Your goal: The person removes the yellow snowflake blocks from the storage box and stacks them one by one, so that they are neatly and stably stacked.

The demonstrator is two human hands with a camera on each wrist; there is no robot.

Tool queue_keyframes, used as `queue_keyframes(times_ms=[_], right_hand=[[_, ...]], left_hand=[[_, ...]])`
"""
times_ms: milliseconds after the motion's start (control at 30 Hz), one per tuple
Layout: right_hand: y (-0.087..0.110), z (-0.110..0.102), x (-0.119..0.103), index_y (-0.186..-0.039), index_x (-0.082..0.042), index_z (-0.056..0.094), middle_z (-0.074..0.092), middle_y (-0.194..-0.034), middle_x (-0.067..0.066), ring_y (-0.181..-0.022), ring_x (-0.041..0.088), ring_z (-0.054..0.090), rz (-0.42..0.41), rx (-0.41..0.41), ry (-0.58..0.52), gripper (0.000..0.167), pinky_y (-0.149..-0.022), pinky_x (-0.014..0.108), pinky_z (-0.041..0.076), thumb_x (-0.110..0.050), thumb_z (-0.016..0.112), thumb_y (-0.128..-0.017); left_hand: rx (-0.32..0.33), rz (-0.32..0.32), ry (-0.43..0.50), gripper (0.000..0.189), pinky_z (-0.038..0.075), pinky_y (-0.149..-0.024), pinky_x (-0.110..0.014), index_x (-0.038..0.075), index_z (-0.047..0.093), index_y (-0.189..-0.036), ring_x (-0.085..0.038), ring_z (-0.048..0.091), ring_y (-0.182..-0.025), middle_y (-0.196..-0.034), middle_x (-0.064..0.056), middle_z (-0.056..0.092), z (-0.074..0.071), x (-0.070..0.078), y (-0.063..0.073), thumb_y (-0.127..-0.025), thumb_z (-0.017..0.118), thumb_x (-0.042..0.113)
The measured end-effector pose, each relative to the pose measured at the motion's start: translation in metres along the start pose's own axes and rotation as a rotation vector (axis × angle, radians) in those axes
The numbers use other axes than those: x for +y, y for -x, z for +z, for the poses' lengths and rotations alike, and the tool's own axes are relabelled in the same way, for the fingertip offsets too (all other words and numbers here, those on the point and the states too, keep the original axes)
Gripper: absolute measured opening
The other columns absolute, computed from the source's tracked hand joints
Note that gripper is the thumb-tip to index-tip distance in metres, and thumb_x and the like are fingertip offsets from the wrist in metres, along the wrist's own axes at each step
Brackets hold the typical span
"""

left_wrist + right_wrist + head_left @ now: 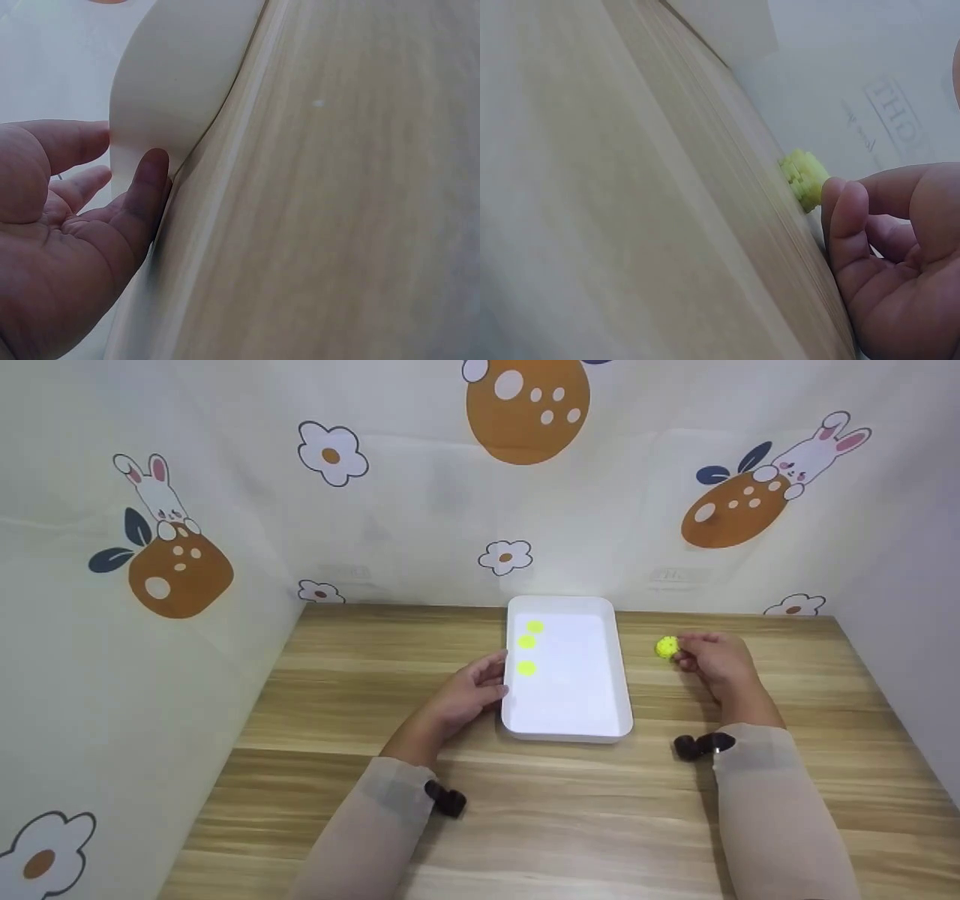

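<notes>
Right hand [718, 661] pinches a knobby yellow piece [666, 646] between thumb and finger, near the fingertips, narrow grip, other fingers curled behind. Piece is off to the right of the white tray [581, 679], well apart from it and low over the wooden table [562, 817]; can't tell if it touches the wood. Left hand [466, 694] is at the tray's left side, fingers loosely spread, thumb and fingertips against wall and rim, not wrapped round it. Three yellow discs [527, 667] show inside the tray along its left side; can't tell if loose or fixed. Main risk, in my judgement: a dropped piece, since the hold is only by one edge and the bumpy surface gives little flat contact; being round, it could roll off across the table. Second: a knock on the tray's raised right rim if the piece is carried over too low, which could jar the piece loose or shove the tray. Left hand's light touch probably resists little, so the tray could slide or turn; a push from that hand could do the same. If the discs are loose, any jolt might shift them. Black wrist device [705, 746] could also clip the tray's near right corner on a low sweep.
</notes>
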State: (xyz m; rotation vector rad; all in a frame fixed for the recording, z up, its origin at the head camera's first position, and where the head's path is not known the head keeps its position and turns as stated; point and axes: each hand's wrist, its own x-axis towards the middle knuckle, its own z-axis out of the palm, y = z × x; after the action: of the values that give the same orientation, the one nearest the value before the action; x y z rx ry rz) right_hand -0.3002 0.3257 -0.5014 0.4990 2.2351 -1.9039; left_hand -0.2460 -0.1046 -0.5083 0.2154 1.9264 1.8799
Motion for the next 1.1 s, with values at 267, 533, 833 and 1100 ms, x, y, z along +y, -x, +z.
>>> queue_keyframes(times_ms=[267, 533, 833, 1100], right_hand=[[-0.002, 0.001, 0.001, -0.150, 0.009, 0.053, 0.074, -0.092, -0.007, -0.079, 0.001, 0.070, 0.001, 0.000, 0.009, 0.049, -0.078, 0.015, 0.063, -0.015, 0.062, -0.108], [0.000, 0.001, 0.000, -0.150, 0.008, 0.054, 0.072, -0.099, -0.005, -0.082, 0.001, 0.070, 0.003, 0.007, 0.014, 0.048, -0.080, 0.015, 0.063, -0.015, 0.062, -0.108], [0.004, 0.001, -0.004, -0.147, 0.006, 0.057, 0.073, -0.093, -0.004, -0.079, 0.004, 0.069, 0.000, 0.016, -0.059, 0.044, -0.075, 0.016, 0.062, -0.015, 0.061, -0.109], [0.016, 0.009, -0.023, -0.113, -0.014, 0.071, 0.068, -0.091, -0.004, -0.078, 0.009, 0.065, -0.004, -0.055, -0.244, 0.009, -0.070, 0.022, 0.059, -0.014, 0.066, -0.106]], left_hand=[[0.012, -0.006, -0.015, 0.070, 0.044, -0.127, -0.048, 0.005, 0.032, -0.168, -0.036, 0.045, -0.156, -0.169, -0.020, 0.042, 0.000, 0.000, -0.001, -0.104, 0.061, 0.001], [0.013, -0.013, -0.013, 0.069, 0.044, -0.127, -0.048, 0.006, 0.033, -0.168, -0.036, 0.045, -0.156, -0.169, -0.020, 0.043, 0.001, 0.000, -0.001, -0.105, 0.061, 0.001], [0.016, -0.013, -0.012, 0.068, 0.044, -0.127, -0.048, 0.007, 0.034, -0.168, -0.036, 0.045, -0.156, -0.169, -0.019, 0.044, 0.001, 0.001, -0.001, -0.105, 0.060, 0.001], [0.020, -0.022, -0.016, 0.068, 0.046, -0.125, -0.047, 0.010, 0.035, -0.167, -0.035, 0.047, -0.155, -0.167, -0.019, 0.046, 0.001, 0.002, 0.000, -0.105, 0.061, 0.001]])
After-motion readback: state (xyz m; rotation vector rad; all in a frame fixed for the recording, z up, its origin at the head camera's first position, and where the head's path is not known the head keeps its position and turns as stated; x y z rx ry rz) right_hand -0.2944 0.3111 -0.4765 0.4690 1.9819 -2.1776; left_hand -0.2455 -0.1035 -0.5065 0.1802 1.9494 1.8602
